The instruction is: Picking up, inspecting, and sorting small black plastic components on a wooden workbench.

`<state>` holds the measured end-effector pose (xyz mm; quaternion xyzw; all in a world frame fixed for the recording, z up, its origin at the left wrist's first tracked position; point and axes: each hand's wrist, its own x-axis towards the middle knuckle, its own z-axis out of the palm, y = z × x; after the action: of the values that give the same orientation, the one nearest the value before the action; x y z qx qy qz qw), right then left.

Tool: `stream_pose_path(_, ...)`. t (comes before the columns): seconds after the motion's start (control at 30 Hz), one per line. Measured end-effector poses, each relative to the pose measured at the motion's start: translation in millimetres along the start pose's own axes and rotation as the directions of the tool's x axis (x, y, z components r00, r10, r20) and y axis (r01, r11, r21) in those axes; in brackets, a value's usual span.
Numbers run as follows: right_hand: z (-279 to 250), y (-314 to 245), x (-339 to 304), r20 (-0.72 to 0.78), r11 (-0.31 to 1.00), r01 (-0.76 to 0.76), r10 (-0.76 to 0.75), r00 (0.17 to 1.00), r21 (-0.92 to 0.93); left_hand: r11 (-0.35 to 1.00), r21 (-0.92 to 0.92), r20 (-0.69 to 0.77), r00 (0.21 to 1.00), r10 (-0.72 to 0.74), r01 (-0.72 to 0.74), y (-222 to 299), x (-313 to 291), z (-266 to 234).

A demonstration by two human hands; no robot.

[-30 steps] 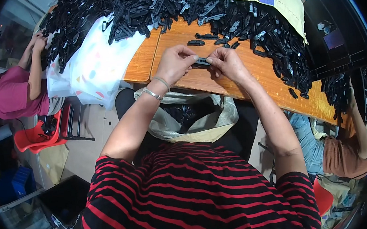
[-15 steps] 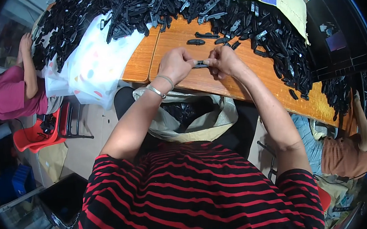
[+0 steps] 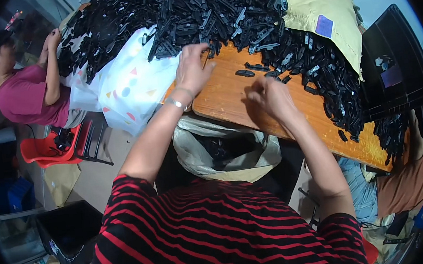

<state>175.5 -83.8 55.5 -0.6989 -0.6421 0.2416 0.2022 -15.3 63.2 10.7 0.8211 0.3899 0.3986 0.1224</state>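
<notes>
My left hand point(image 3: 193, 72) reaches to the near edge of a heap of small black plastic parts point(image 3: 200, 16). Its fingertips touch the parts there, and its thumb stands apart. My right hand point(image 3: 274, 98) hovers over the wooden table point(image 3: 223, 90), fingers loosely bent and apart, with nothing visible in them. Just beyond it lie a few loose parts, among them an oval black part point(image 3: 244, 73) and a longer black part point(image 3: 256, 67). Below the table edge, an open woven sack point(image 3: 193, 149) sits at my lap with dark contents.
A white plastic bag point(image 3: 126, 89) hangs over the table's left side. A yellowish sack point(image 3: 311, 5) lies at the back right, near a black panel point(image 3: 393, 63). One person point(image 3: 30, 103) works at the left by a red chair point(image 3: 50, 150); another point(image 3: 403, 190) is at the right.
My hands have parted, and the black part held between them is no longer seen. The left moved up to the heap; the right opened and sits lower over the table.
</notes>
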Motion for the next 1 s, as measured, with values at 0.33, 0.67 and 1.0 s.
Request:
stream_pose_path(0.33,29,28,65,-0.260,0.904,0.191,-0.303,0.917,-0.383,0.958,0.280,-0.064,0.997,-0.043,0.060,5,42,55)
stream_pose_path(0.67,28,31,23,-0.316,0.945,0.177,-0.262,0.912,-0.274,0.983,0.173,0.087,0.995,0.048,-0.063,18,5,45)
stream_pose_path(1.0,34,27,-1,-0.337,0.952,0.088,-0.189,0.922,-0.292,0.988,-0.046,0.100,0.984,0.150,-0.146,34,-20,25)
